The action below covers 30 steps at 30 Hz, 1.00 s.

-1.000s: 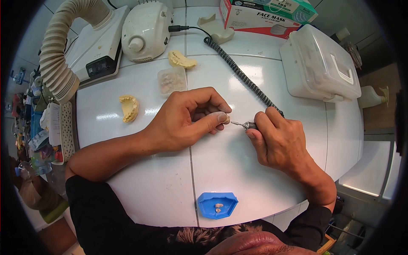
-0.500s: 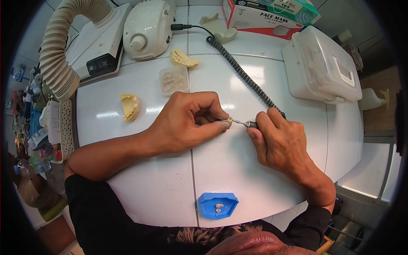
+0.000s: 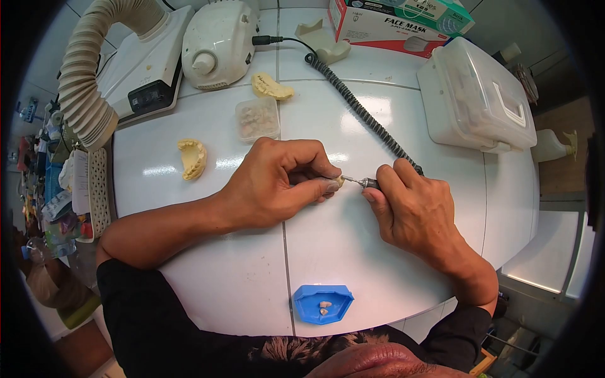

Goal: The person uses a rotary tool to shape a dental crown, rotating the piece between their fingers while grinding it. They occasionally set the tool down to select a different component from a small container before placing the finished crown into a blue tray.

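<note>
Left hand [image 3: 277,184] pinches a tooth-like piece [image 3: 340,181], probably light, stiff, brittle, best gripped at its left side; right hand [image 3: 414,205] curls firmly round a rotary handpiece [image 3: 371,183].

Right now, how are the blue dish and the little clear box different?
The blue dish is solid blue; the little clear box is see-through. The dish looks many-sided; the box looks squarish. The dish holds a few pieces; the box holds many more. Both hold small, pale pieces.
</note>
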Tool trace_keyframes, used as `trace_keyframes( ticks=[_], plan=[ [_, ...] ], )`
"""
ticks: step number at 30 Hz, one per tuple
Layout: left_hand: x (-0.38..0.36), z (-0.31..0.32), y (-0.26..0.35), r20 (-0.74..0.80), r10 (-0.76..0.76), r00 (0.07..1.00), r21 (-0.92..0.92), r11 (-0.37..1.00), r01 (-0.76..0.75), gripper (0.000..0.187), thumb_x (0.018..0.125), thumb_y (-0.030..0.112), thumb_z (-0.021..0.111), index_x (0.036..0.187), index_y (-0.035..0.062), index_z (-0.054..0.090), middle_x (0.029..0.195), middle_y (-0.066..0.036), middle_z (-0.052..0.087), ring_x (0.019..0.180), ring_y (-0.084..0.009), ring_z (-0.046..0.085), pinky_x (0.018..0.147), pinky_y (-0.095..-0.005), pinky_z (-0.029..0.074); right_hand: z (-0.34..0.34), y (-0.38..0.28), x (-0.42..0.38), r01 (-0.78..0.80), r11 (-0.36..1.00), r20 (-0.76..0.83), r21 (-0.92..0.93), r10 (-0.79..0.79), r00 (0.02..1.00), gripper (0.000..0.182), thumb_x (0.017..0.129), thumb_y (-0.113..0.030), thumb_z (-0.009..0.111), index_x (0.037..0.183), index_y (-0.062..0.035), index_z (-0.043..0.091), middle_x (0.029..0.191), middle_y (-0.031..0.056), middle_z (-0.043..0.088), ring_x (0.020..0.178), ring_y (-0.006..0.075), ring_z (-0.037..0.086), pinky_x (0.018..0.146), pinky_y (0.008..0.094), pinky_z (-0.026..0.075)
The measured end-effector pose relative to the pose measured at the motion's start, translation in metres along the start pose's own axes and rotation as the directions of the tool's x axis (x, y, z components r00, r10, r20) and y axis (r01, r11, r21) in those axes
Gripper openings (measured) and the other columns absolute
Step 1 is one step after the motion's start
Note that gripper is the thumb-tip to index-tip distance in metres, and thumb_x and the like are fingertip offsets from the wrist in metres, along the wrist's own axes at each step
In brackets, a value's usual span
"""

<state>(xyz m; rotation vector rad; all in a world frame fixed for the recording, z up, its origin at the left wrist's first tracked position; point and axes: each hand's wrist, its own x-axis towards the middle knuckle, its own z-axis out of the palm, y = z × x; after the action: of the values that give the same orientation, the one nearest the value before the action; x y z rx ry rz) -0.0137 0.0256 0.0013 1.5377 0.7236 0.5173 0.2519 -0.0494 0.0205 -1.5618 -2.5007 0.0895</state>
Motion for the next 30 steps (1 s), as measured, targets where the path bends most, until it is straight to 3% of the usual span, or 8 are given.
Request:
trace_keyframes(
  ticks=[30],
  plan=[
    [0.0000, 0.0003, -0.0001, 0.001, 0.006, 1.000, 0.021, 1.000, -0.006, 0.012, 0.102, -0.003, 0.076, 0.112, -0.0088, 0.073, 0.103, -0.014, 0.080, 0.093, -0.0135, 0.077, 0.085, -0.0272, 0.063, -0.0009, 0.0025, 0.0010, 0.031, 0.999, 0.012, 0.008, -0.031, 0.999, 0.034, 0.108, -0.036, 0.073, 0.093, -0.0076, 0.064, 0.078, 0.0063, 0.055, 0.049, 0.0257, 0.058, 0.045, 0.0406, 0.047]
  ],
)
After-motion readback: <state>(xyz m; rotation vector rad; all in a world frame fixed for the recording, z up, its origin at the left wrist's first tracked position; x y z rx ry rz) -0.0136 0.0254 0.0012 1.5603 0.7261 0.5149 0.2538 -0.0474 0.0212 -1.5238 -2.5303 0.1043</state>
